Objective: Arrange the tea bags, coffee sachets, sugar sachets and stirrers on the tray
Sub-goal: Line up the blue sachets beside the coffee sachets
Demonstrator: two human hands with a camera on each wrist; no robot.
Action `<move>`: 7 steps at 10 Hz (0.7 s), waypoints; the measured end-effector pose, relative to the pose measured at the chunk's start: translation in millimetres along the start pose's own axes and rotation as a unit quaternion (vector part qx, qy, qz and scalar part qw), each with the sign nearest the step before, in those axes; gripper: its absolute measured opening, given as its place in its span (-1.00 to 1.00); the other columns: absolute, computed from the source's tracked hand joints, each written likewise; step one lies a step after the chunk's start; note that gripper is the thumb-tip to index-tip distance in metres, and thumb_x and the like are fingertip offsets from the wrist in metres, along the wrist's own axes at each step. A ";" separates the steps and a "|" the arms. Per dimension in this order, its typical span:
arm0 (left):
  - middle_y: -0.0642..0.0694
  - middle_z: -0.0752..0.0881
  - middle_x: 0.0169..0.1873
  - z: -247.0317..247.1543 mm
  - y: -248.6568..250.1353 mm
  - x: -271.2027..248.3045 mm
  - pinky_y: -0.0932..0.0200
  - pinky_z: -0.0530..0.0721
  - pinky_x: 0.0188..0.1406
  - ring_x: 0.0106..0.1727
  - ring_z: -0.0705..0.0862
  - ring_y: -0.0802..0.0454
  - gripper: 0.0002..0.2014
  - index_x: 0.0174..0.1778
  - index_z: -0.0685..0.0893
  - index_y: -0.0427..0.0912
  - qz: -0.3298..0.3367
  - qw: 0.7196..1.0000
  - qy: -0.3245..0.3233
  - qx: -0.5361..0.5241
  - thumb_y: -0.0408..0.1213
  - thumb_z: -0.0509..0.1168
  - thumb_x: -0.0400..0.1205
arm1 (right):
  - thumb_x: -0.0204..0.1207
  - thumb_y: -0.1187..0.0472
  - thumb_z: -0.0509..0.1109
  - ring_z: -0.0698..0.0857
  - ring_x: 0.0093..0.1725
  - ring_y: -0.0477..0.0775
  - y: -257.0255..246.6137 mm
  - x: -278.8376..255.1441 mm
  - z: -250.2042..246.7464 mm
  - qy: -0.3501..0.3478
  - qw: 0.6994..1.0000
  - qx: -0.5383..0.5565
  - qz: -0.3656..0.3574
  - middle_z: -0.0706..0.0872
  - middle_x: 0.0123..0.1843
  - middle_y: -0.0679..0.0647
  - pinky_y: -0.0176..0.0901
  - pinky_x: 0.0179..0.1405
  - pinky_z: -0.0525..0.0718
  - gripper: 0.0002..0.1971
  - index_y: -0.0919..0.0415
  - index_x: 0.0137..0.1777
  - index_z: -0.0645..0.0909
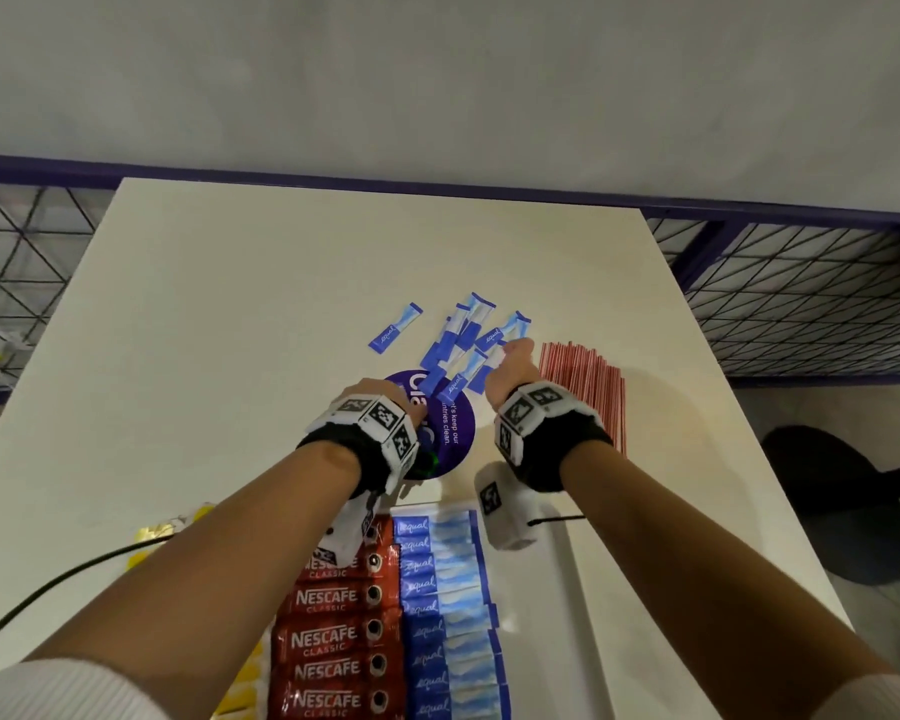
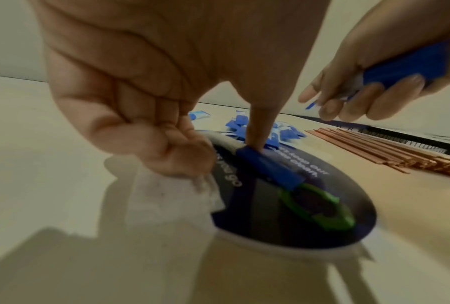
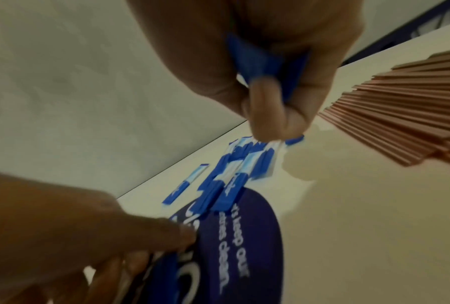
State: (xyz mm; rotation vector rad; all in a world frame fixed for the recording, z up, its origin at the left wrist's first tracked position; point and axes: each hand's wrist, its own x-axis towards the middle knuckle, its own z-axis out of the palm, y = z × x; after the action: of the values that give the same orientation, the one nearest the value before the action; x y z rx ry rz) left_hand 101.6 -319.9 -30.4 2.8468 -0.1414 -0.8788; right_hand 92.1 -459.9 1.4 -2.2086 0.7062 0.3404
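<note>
Right hand (image 3: 268, 86) clenched around blue sachets (image 3: 257, 59) – left hand's (image 2: 130, 86) forefinger pinning one sachet (image 2: 268, 167)

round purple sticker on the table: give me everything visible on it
The round purple sticker is a flat, dark purple disc that looks like printed vinyl or paper, lying on the white table just beyond the tray. White lettering reads partly "keep our ... clean", plus a green ring symbol. Several loose blue sachets overlap its far edge. The left hand covers its left side, one fingertip pressing a blue sachet onto it.
</note>
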 end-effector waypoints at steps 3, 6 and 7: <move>-0.29 0.65 0.20 -5.0 -12.2 -6.3 0.07 0.52 0.08 0.23 0.60 -0.25 -0.62 0.22 0.56 -0.36 -0.019 0.993 0.014 -0.112 -0.11 0.10 0.70 | 0.56 0.12 0.36 0.46 0.44 0.21 -11.7 7.0 11.0 -0.065 0.996 -0.053 0.015 0.45 0.48 0.26 -0.16 0.27 0.45 -0.46 0.36 0.47 0.36; -0.22 0.70 -0.26 -13.3 -33.4 -31.7 0.00 0.70 -0.17 -0.23 0.69 -0.14 -0.72 -0.36 0.28 -0.10 -0.015 0.880 0.015 -0.475 -0.25 0.20 0.62 | 0.66 0.19 0.16 0.55 0.16 0.22 -2.3 -22.7 13.7 -0.076 0.987 -0.134 -0.033 0.50 0.08 0.21 -0.09 0.13 0.51 -0.77 0.18 0.26 0.50; -0.18 0.53 -0.57 -15.3 -29.2 -44.4 0.26 0.42 -0.62 -0.69 0.44 0.01 -0.74 -0.34 0.22 -0.14 -0.032 0.801 0.006 -0.598 -0.44 0.06 0.65 | 0.63 0.14 0.21 0.44 -0.26 0.09 1.1 -28.4 10.5 -0.081 0.995 -0.057 -0.024 0.42 -0.18 0.07 -0.17 -0.17 0.37 -0.76 0.08 -0.29 0.36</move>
State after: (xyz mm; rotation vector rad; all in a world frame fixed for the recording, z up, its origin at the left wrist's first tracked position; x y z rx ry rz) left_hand 75.0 -283.3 1.4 1.6475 0.3868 -0.5964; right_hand 68.3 -441.9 6.4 -2.2701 0.5561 0.5416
